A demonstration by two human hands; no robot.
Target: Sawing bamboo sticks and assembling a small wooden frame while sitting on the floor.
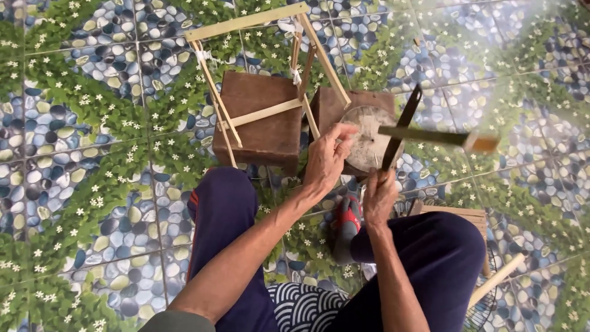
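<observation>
A dark knife (401, 130) is gripped by its handle in the right hand (378, 198), the blade angled up across a blurred bamboo strip (430, 136). The strip is apparently pinched by the left hand (327, 158), though the fingertips are poorly seen. Both are held over a round wooden block (367, 140) (pale, worn top). A bamboo frame (258, 74) is propped beside a brown wooden box (261, 117) on the tiled floor (80, 141).
</observation>
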